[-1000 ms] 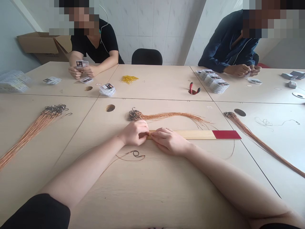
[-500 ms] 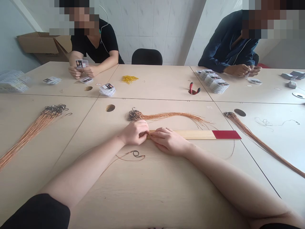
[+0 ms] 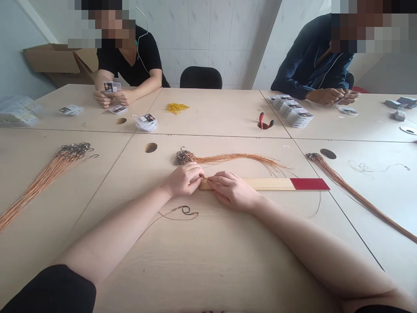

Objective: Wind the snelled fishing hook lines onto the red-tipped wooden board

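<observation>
My left hand (image 3: 186, 179) is closed in a pinch at the left end of a flat wooden strip (image 3: 270, 184) with a red end (image 3: 310, 184). A short bit of thin orange cord (image 3: 205, 177) shows between the fingertips of both hands. Pinching from the other side, my right hand (image 3: 232, 190) rests over the strip. Just behind the hands lies a bundle of orange cords (image 3: 241, 157) with dark metal hooks (image 3: 183, 156) at its left end. In front of my left hand, a single hook (image 3: 186, 211) on a cord lies on the table.
More hooked cord bundles lie at the left (image 3: 42, 184) and right (image 3: 361, 198). Across the table two people handle small packs, near stacked packs (image 3: 295, 112), a yellow pile (image 3: 177, 108) and red-handled pliers (image 3: 266, 121) standing in a table hole.
My fingertips have risen slightly at the strip's left end, and more of that end shows. The strip and bundles have stayed in place.
</observation>
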Tool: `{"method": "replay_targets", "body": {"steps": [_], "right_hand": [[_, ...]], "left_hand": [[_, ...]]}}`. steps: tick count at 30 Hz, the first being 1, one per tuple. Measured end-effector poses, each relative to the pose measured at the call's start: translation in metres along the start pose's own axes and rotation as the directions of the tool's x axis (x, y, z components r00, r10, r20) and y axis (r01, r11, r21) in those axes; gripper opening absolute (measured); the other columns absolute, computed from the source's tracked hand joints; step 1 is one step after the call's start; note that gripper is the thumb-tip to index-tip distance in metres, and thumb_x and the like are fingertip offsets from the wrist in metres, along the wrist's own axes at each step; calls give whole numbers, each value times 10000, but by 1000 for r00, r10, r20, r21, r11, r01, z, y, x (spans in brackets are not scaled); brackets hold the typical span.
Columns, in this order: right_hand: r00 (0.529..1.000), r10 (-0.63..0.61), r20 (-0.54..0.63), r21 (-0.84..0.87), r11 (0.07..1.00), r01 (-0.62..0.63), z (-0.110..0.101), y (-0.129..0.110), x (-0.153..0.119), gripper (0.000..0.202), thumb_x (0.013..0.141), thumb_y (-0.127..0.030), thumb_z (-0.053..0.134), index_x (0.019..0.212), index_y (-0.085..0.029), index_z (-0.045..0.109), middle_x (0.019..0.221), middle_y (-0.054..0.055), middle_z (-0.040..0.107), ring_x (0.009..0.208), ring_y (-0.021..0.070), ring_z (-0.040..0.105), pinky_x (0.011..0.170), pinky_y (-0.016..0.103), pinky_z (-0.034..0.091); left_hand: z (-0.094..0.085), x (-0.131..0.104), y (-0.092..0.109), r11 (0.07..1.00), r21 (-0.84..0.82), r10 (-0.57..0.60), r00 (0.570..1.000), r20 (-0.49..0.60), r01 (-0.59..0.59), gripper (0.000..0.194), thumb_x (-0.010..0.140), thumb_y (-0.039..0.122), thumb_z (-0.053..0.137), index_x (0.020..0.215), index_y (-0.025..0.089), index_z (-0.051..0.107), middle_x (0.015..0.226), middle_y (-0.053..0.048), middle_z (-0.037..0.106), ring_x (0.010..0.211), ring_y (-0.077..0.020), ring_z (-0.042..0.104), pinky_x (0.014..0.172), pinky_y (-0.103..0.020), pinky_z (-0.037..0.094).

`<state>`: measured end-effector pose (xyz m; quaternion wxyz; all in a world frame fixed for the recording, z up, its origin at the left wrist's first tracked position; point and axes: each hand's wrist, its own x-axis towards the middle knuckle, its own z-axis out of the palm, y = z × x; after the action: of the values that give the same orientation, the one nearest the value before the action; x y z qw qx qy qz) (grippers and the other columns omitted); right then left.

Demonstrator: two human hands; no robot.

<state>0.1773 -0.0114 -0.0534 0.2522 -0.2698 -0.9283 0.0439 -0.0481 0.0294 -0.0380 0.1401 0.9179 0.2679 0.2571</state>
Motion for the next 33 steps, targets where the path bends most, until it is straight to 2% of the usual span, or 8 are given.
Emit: {"method": "replay_targets", "body": {"steps": [7,11,14,18,21,26,29,33], "right_hand": [[995,75,-63,-70,994,-79,1,6,-2,416,869,-146,410,1282,-168,454,1194,92,557,1104,229,450,882,404,474],[988,123,-94,-85,988,-131,-4,20,-4,411,857,-164,432,1265,-176,476,1160,89,573,1087,232,456,894,403,471],[978,165,-129,-119,976,-180,-11,35,-7,394,855,-192,454,1246,-170,501,1171,87,568,1075,239,455,903,404,464],[945,261,-199,-182,937,-297,-23,59,-13,382,865,-237,449,1231,-159,525,1185,81,568,1072,246,452,921,410,445],[875,368,-313,-192,878,-438,-29,81,-22,381,860,-272,452,1212,-161,547,1183,76,576,1087,252,448,928,416,432],[763,483,-429,-231,758,-610,-30,111,-41,355,835,-287,452,1156,-213,582,1195,52,583,1106,276,453,898,491,393],[748,510,-424,-239,734,-636,-28,115,-45,354,831,-282,440,1149,-219,582,1200,56,582,1116,272,453,890,492,366],[755,509,-413,-257,731,-633,-26,108,-40,365,828,-265,430,1161,-209,569,1202,73,580,1129,270,442,921,508,298]], "left_hand": [[6,0,-8,996,56,-56,983,-176,67,102,874,166,434,897,192,529,814,-46,583,811,-163,538,761,-298,450],[7,-1,-15,977,-21,-204,907,-369,211,118,868,194,469,978,197,512,834,-34,596,765,-135,557,713,-264,463],[5,-1,-20,953,-65,-293,845,-446,296,57,856,202,485,904,195,515,807,-19,587,700,-120,529,656,-247,454],[0,-1,-28,965,-29,-246,855,-458,262,169,828,86,421,767,189,539,780,-24,577,756,-145,522,701,-279,449],[-2,-2,-32,965,47,-215,878,-428,259,271,783,12,379,702,190,566,770,-33,587,831,-174,523,761,-315,443],[-2,0,-32,927,90,-285,842,-459,364,210,790,69,431,781,189,604,802,-38,618,858,-192,533,806,-343,446],[-1,1,-28,903,75,-338,807,-485,423,104,778,165,519,806,191,615,852,-40,633,898,-201,540,848,-352,439],[0,1,-28,878,29,-398,764,-507,477,159,781,253,536,899,188,621,956,-56,630,983,-220,527,904,-376,412]]}}
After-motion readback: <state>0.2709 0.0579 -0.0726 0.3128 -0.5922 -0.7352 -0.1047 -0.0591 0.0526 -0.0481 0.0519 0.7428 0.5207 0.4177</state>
